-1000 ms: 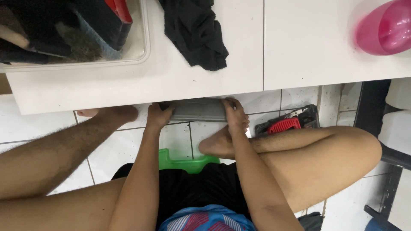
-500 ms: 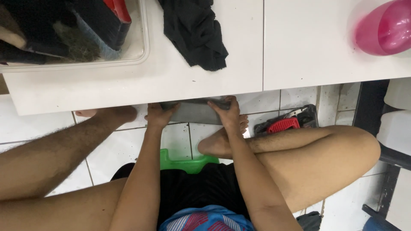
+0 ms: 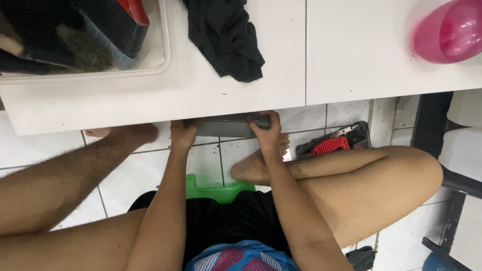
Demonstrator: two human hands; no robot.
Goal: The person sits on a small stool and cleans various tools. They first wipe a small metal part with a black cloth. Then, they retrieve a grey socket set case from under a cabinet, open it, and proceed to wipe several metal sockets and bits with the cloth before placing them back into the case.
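Observation:
A flat grey rectangular device (image 3: 223, 128) is held just under the front edge of the white table (image 3: 150, 108). My left hand (image 3: 183, 134) grips its left end and my right hand (image 3: 268, 130) grips its right end. The upper part of the device is hidden by the table edge. My bare legs are bent below, one foot crossed beneath my right forearm.
On the table lie a black cloth (image 3: 225, 37), a clear plastic bin (image 3: 85, 40) with dark items, and a pink bowl (image 3: 447, 32). A red and black tool (image 3: 334, 143) lies on the tiled floor. A green stool (image 3: 213, 190) is under me.
Both hands have pushed the grey device further away, so more of it has slipped under the table edge. The camera view has shifted slightly.

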